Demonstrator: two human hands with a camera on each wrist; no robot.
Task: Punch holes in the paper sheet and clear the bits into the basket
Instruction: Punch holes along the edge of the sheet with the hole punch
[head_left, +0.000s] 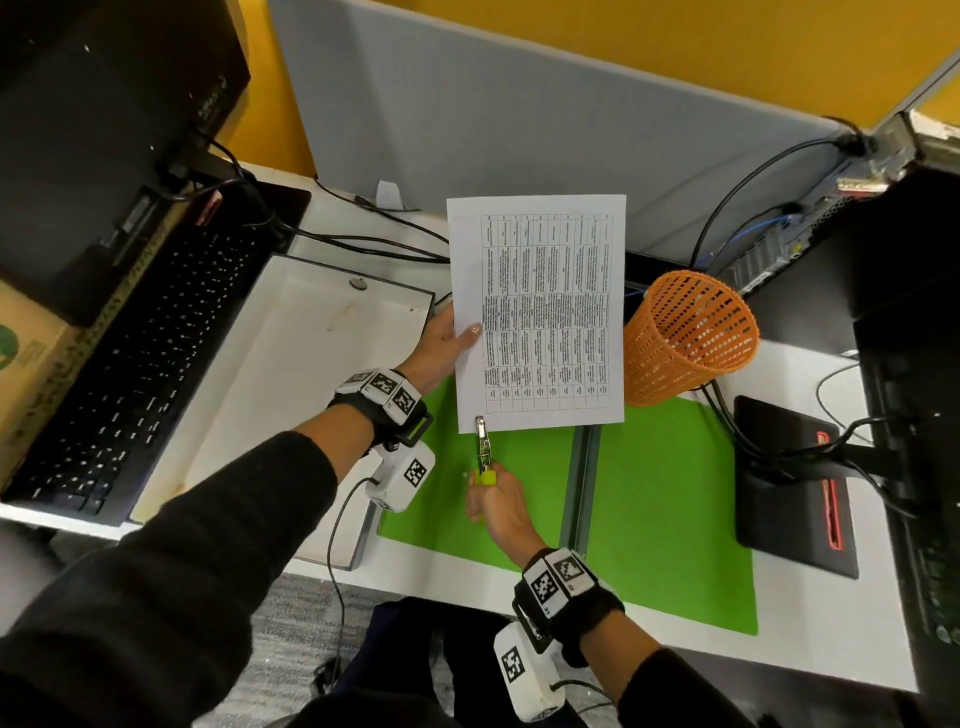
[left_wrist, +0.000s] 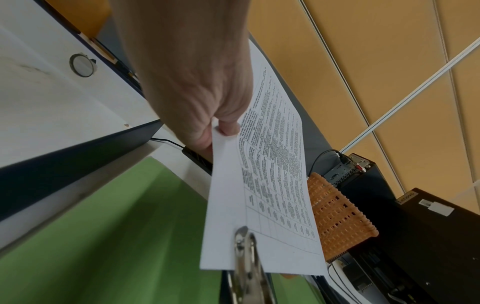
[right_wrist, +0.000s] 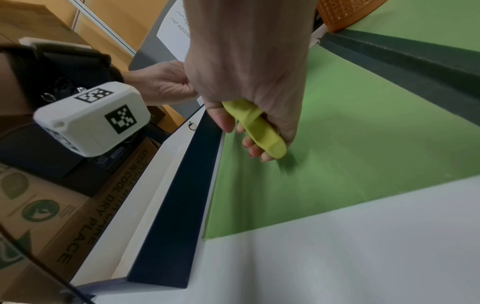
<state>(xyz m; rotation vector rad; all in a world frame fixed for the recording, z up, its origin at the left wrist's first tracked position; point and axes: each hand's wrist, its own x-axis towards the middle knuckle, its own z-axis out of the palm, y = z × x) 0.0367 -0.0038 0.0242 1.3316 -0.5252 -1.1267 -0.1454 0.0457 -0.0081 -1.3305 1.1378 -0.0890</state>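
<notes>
Sheet (head_left: 540, 312) held above mat (head_left: 670, 514); basket (head_left: 685, 338) to its right, tray (head_left: 291, 374) left, keyboard (head_left: 140, 358) beyond that.

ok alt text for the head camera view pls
A person's left hand holds a printed paper sheet up over a green mat while the right hand grips a hole punch at its near edge. An orange basket stands just right of it.
</notes>
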